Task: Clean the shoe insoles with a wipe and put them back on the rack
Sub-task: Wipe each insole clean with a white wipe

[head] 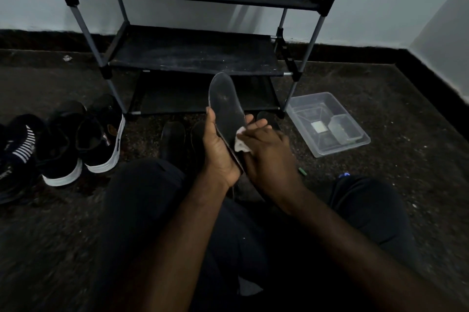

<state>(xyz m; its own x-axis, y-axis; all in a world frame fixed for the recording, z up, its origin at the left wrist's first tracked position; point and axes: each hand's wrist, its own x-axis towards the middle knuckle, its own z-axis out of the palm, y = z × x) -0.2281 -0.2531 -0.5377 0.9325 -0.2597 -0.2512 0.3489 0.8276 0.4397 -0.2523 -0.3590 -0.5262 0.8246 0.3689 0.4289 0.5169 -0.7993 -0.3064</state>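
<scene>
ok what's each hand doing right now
left hand: grips the dark flat shoe insole
right hand: presses a white wipe onto it, fingers straight

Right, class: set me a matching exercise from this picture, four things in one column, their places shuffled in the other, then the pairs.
Things:
1 insole
2 wipe
3 tub
4 sneakers

Places:
A on the floor, left of the rack
B pressed under the right hand
C on the floor, right of the rack
D gripped by the left hand

Pairs: 1-D, 2-B, 3-C, 4-A
</scene>
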